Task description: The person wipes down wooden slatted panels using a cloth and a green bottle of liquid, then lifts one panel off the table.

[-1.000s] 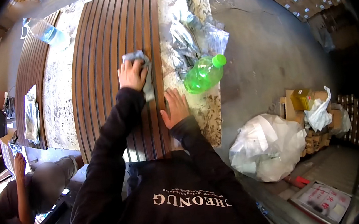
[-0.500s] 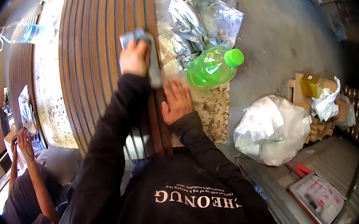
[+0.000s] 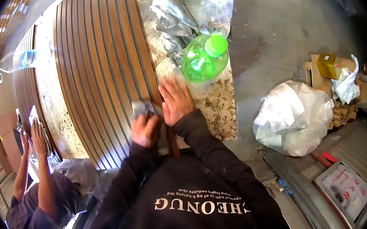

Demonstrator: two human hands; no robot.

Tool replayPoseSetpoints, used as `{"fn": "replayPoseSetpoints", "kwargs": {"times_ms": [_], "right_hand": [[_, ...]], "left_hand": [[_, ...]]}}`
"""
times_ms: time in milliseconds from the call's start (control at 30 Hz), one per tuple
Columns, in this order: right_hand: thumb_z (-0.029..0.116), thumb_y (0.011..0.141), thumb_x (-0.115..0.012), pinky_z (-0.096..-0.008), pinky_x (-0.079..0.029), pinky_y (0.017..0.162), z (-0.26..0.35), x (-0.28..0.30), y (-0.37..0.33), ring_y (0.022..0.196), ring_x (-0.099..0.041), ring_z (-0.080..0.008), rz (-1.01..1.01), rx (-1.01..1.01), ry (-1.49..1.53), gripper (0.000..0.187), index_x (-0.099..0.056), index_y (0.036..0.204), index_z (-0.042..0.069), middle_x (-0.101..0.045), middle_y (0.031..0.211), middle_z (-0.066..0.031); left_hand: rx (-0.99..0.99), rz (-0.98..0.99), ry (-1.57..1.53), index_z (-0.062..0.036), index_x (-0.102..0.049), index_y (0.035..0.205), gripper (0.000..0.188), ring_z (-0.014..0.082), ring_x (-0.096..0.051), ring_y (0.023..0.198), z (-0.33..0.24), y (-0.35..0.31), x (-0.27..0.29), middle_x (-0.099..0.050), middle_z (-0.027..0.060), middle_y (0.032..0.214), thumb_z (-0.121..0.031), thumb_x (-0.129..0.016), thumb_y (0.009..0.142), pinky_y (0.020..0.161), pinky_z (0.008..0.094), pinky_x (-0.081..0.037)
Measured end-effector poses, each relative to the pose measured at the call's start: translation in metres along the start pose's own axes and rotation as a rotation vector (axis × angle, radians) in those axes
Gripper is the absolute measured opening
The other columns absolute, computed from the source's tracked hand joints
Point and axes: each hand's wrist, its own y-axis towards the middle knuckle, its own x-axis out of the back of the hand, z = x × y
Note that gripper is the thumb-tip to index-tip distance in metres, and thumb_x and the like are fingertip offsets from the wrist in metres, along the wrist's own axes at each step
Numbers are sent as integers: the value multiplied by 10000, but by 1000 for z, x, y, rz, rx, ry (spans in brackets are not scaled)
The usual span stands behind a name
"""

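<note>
My left hand (image 3: 145,129) is closed on a crumpled grey rag (image 3: 147,107). It presses the rag to the near right part of a brown wood-grain slatted panel (image 3: 96,52) with dark grooves. My right hand (image 3: 177,101) lies flat, fingers stretched out, at the panel's right edge, partly on the stained pale board (image 3: 221,110) beneath. Beyond that hand, a green-tinted clear bottle with a green cap (image 3: 204,58) stands on this board. Crumpled silvery-grey sheeting (image 3: 195,12) lies behind the bottle.
At the left, a co-worker's hands (image 3: 38,138) rest on another slatted panel (image 3: 26,88), where a clear bottle (image 3: 21,61) lies farther back. To the right are a stuffed translucent bag (image 3: 295,118), a yellow box (image 3: 328,65) on cardboard, and a red-and-white framed box (image 3: 346,191).
My left hand has drawn the rag along the panel toward me. My right hand stays flat near the edge. The whole view has shifted somewhat.
</note>
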Motion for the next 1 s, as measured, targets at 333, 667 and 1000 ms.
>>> {"fn": "replayPoseSetpoints", "kwargs": {"times_ms": [333, 667, 1000], "right_hand": [[116, 730, -516, -504, -249, 1032, 2, 1, -6, 1273, -338, -332, 18, 37, -24, 491, -491, 1214, 39, -421, 1325, -139], [66, 776, -471, -482, -249, 1045, -5, -2, -8, 1228, -408, -316, -157, 82, 155, 515, -410, 1287, 85, -465, 1290, -132], [172, 798, -569, -440, -304, 1015, -11, 2, -6, 1192, -442, -314, -105, 189, 76, 387, -544, 1181, 132, -560, 1199, -82]], "left_hand": [[162, -451, 229, -72, -535, 931, 295, 386, -586, 746, 106, 232, -35, -585, 179, 931, -302, -617, 764, 688, 477, -471], [-64, -34, 13, -57, -599, 1066, 317, 224, -533, 613, -37, -64, 1, -564, 83, 832, -132, -613, 759, 621, 362, -436], [190, -34, -155, -65, -607, 928, 153, 317, -584, 657, -47, -23, 1, -571, 124, 758, -143, -587, 797, 587, 388, -470]]}}
